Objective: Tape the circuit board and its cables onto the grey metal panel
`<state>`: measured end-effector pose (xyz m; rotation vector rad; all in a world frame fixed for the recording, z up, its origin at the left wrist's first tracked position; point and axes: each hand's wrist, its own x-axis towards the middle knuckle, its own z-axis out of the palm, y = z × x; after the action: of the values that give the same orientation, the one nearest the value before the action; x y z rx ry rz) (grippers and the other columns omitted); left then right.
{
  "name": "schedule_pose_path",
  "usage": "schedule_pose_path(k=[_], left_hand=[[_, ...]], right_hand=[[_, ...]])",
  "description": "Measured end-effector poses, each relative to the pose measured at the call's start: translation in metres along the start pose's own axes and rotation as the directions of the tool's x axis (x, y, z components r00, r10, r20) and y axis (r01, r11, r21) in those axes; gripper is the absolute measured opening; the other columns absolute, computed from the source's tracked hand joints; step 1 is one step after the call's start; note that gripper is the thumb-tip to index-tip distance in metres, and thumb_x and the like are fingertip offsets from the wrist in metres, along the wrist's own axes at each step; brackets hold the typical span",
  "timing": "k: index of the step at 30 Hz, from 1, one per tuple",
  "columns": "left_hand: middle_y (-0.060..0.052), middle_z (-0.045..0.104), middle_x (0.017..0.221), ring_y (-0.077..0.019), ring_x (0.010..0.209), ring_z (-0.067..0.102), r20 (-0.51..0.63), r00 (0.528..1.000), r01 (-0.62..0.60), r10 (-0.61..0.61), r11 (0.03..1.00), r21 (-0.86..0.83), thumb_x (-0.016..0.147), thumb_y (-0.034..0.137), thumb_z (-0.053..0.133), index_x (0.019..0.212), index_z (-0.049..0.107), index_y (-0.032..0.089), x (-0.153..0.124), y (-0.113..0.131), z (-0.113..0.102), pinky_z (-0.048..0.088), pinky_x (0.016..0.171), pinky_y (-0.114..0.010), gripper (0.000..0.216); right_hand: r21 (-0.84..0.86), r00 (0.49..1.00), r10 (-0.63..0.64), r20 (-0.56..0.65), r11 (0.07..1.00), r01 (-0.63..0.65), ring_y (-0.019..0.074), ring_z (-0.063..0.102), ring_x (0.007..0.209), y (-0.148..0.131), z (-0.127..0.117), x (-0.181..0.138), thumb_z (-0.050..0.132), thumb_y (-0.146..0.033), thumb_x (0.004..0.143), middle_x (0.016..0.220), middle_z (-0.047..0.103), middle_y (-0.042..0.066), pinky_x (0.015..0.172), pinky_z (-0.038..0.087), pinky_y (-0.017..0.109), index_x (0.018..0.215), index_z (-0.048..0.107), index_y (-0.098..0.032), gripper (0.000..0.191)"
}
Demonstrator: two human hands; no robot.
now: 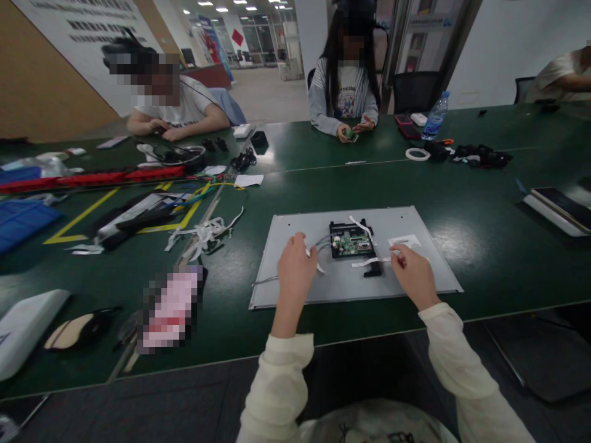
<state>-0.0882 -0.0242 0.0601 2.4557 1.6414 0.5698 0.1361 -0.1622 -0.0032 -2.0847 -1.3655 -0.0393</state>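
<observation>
A grey flat panel (295, 227) lies on the table in front of me. On it sits a green circuit board (351, 245) in a black plastic bracket (373, 266), with grey cables (323, 242) running left from it. My right hand (414, 275) pinches the right end of a white tape strip (369, 262) that stretches across the bracket's lower part. Another white strip (362, 227) crosses the bracket's upper part. My left hand (295, 271) hovers over the panel's left side by the cables, thumb and fingertips apart. A white strip shows partly behind its fingers.
Crumpled white strips (205, 237) and a pink phone (170, 311) lie left of the panel. Farther off are a tape roll (417, 154), a water bottle (436, 117) and black cables (480, 155). Two people sit across the table (300, 178); another is far right.
</observation>
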Motion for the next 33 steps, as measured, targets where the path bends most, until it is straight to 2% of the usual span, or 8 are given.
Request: schedule_pose_path(k=[4,8,12,15,18,23,28,33], left_hand=[[-0.008,0.06,0.102,-0.019,0.085,0.062,0.072,0.997,0.017,-0.015,0.999,-0.039,0.084,0.027,0.053,0.108,0.056,0.017,0.026,-0.032,0.005,0.047,0.079,-0.03,0.025],[-0.006,0.061,0.091,-0.0185,0.086,0.06,0.148,0.989,0.029,-0.019,0.998,-0.064,0.082,0.025,0.055,0.091,0.059,0.017,0.033,-0.042,0.016,0.046,0.08,-0.029,0.013],[-0.003,0.063,0.084,-0.0167,0.081,0.059,0.116,0.993,0.024,-0.012,0.994,-0.106,0.08,0.02,0.053,0.083,0.059,0.019,0.031,-0.041,0.018,0.045,0.076,-0.027,0.007],[-0.002,0.064,0.078,-0.0156,0.076,0.059,0.024,1.0,-0.012,0.019,0.969,-0.245,0.079,0.02,0.052,0.077,0.06,0.019,0.032,-0.042,0.016,0.045,0.075,-0.026,0.008],[0.0,0.064,0.072,-0.0149,0.071,0.06,-0.041,0.999,-0.026,0.009,0.911,-0.413,0.077,0.024,0.054,0.073,0.06,0.018,0.036,-0.046,0.017,0.046,0.073,-0.026,0.009],[0.001,0.065,0.069,-0.0141,0.068,0.06,-0.041,0.998,0.014,-0.047,0.809,-0.587,0.075,0.031,0.058,0.073,0.063,0.018,0.041,-0.054,0.023,0.047,0.068,-0.025,0.014],[0.0,0.064,0.071,-0.0132,0.065,0.061,-0.005,0.998,0.043,-0.058,0.788,-0.614,0.075,0.033,0.059,0.074,0.063,0.018,0.04,-0.056,0.025,0.047,0.061,-0.023,0.015],[-0.001,0.063,0.073,-0.0131,0.058,0.061,0.078,0.986,0.162,-0.148,0.726,-0.669,0.073,0.036,0.06,0.077,0.061,0.017,0.036,-0.05,0.02,0.042,0.044,-0.019,0.019]], right_hand=[[0.035,1.0,0.0,0.023,0.999,-0.001,0.0185,0.06,0.066,-0.001,-0.001,0.0,0.044,-0.027,0.087,0.078,0.067,0.004,0.065,0.04,0.029,0.101,0.062,-0.02,0.024],[0.05,0.999,0.006,0.043,0.999,-0.008,0.018,0.06,0.066,0.001,0.001,0.0,0.045,-0.028,0.087,0.079,0.068,0.004,0.066,0.041,0.029,0.1,0.062,-0.02,0.023],[0.059,1.0,-0.003,0.027,0.998,0.001,0.0174,0.06,0.066,0.001,0.001,-0.001,0.045,-0.028,0.087,0.079,0.068,0.004,0.066,0.041,0.028,0.1,0.062,-0.02,0.023],[0.082,1.0,-0.02,-0.013,0.996,0.021,0.0168,0.059,0.065,-0.001,-0.001,0.0,0.045,-0.029,0.088,0.078,0.067,0.004,0.065,0.042,0.028,0.099,0.063,-0.018,0.024],[0.131,0.996,-0.05,-0.071,0.99,0.059,0.0158,0.058,0.064,-0.006,-0.004,0.001,0.045,-0.03,0.088,0.076,0.066,0.004,0.064,0.042,0.027,0.098,0.063,-0.017,0.024],[0.212,0.986,-0.117,-0.114,0.967,0.14,0.0134,0.055,0.062,-0.033,-0.007,-0.002,0.044,-0.028,0.09,0.08,0.064,0.003,0.062,0.044,0.026,0.099,0.063,-0.017,0.023],[0.293,0.956,-0.289,0.043,0.919,0.265,0.0163,0.06,0.083,-0.08,-0.008,-0.004,0.044,-0.021,0.091,0.096,0.064,0.007,0.076,0.049,0.03,0.107,0.061,-0.017,0.024],[0.303,0.831,-0.511,0.218,0.845,0.44,0.021,0.054,0.111,-0.109,0.005,0.009,0.047,-0.018,0.089,0.119,0.06,0.009,0.096,0.046,0.038,0.117,0.059,-0.017,0.031]])
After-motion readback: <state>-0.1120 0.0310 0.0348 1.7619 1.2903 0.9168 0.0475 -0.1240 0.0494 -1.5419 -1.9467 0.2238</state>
